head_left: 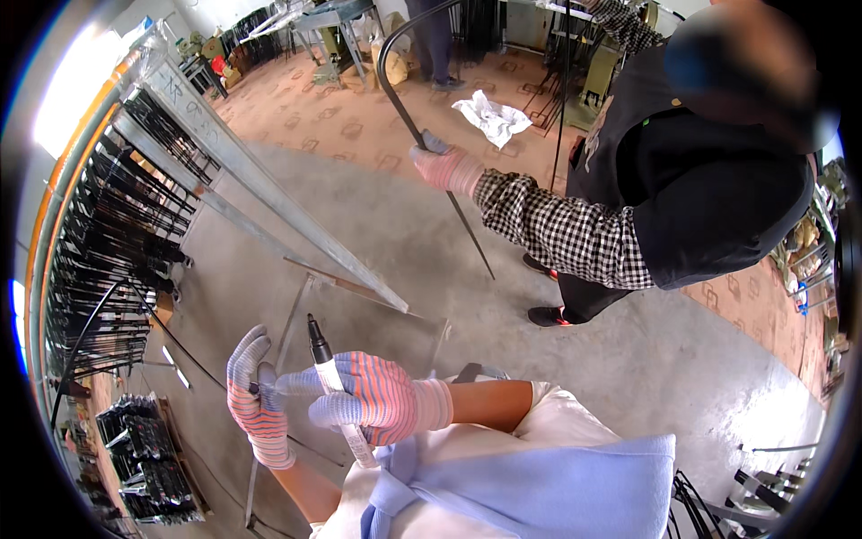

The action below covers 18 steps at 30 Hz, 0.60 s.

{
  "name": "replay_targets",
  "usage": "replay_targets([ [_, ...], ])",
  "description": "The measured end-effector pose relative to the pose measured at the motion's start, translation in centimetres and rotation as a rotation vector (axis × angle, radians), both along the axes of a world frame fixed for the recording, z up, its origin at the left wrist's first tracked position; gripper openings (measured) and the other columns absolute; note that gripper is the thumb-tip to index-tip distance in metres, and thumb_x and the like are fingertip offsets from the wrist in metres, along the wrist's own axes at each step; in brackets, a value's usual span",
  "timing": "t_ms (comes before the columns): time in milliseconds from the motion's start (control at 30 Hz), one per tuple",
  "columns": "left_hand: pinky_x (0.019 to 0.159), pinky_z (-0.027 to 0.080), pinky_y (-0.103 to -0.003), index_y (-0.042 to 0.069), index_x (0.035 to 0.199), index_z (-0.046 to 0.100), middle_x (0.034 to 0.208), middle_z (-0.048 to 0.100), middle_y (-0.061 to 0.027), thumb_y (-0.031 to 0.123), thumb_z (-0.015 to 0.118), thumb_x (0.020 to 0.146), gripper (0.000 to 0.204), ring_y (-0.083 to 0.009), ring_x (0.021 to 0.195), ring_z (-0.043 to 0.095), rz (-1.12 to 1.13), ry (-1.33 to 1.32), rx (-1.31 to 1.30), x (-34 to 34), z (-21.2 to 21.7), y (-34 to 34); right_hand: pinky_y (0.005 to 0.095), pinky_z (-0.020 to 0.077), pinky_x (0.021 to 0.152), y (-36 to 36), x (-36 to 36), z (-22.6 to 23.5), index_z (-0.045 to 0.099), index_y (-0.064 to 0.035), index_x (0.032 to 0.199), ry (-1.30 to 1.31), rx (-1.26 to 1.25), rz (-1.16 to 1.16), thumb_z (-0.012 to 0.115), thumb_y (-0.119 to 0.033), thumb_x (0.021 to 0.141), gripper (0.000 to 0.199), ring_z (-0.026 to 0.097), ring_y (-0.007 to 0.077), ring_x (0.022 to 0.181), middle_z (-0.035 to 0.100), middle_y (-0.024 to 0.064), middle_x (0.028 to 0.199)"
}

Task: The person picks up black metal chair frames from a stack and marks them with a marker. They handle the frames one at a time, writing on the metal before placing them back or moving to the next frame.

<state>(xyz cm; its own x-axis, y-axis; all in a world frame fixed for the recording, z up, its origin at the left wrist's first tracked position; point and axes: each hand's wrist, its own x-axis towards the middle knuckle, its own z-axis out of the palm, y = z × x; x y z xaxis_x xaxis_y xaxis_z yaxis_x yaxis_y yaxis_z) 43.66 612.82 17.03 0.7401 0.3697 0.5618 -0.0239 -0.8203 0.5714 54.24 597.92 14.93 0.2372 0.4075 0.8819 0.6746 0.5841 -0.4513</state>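
Note:
My left hand [255,404], in a striped knit glove, has its fingers and thumb around a thin black rod [191,354]. That rod bends over at the far left and runs down to the hand; the grip itself is partly hidden. Close beside it, my right hand [382,395], gloved alike, holds a white marker pen [329,372] with its black end pointing up. The right forefinger reaches across to the left hand's thumb. Facing me on the right, another person [709,180] in checked sleeves grips a bent black rod [409,112] with a gloved hand.
A rack [56,193] of many black rods lines the left side. From it a long grey metal beam [269,193] slants toward the middle. Bundled black parts [148,458] sit at lower left. A crumpled white cloth [492,119] lies on the patterned floor, with work tables [332,16] behind.

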Motion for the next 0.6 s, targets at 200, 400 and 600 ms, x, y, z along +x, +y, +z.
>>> replay_targets([
  [200,0.086,0.042,-0.032,0.002,0.099,0.057,0.107,0.057,-0.0157,0.003,0.048,0.078,0.023,-0.0253,0.098,0.055,0.056,-0.069,0.022,-1.0,-0.3,0.0,0.0324,0.0436,0.052,0.0,-0.3,0.1,0.051,-0.0051,0.084,0.205,-0.025,0.163,0.063,-0.007,0.066,0.022,0.054,0.0252,0.062,0.054,0.0217,0.111],
  [400,0.082,0.044,-0.032,0.002,0.096,0.058,0.103,0.058,-0.0138,0.004,0.048,0.078,0.021,-0.0251,0.094,0.056,0.05,-0.023,0.052,-0.7,-0.3,-0.6,0.0265,0.0425,0.05,-0.2,-0.2,-1.2,0.05,-0.0071,0.092,0.374,-0.118,0.308,0.062,-0.003,0.072,0.023,0.051,0.0177,0.052,0.053,0.0228,0.112],
  [600,0.079,0.045,-0.032,0.003,0.095,0.059,0.102,0.058,-0.013,0.003,0.047,0.078,0.021,-0.0239,0.091,0.057,0.003,-0.034,-0.012,0.0,-0.5,-1.3,0.0341,0.0437,0.06,-1.4,0.3,0.3,0.052,-0.0048,0.084,0.161,0.016,0.051,0.064,0.0,0.062,0.026,0.054,0.0298,0.069,0.053,0.0219,0.114],
])
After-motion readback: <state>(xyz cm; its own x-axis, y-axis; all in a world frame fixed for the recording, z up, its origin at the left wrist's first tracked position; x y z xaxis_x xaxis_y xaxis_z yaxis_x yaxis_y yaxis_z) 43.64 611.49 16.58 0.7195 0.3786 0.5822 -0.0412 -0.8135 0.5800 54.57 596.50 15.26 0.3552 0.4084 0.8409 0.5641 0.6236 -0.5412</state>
